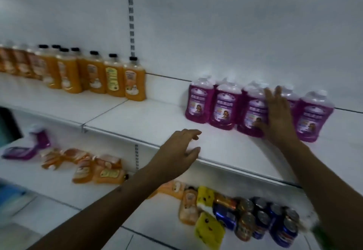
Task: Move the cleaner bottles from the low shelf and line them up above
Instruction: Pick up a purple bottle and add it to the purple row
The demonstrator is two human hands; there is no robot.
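Several purple cleaner bottles [224, 106] stand in a row on the upper white shelf [149, 120]. My right hand [278, 116] lies flat with straight fingers against the front of the bottles near the right end of that row. My left hand [179, 149] hovers open over the shelf's front edge, holding nothing. On the low shelf at the left, two purple bottles [29, 147] lie on their sides, and orange bottles [94, 167] lie toppled beside them.
A row of upright orange bottles [98, 72] fills the upper shelf's left part. Below, more orange bottles [188, 204], yellow packs [208, 222] and several cans [265, 220] crowd the lower shelf. A slotted upright [131, 15] runs up the white back wall.
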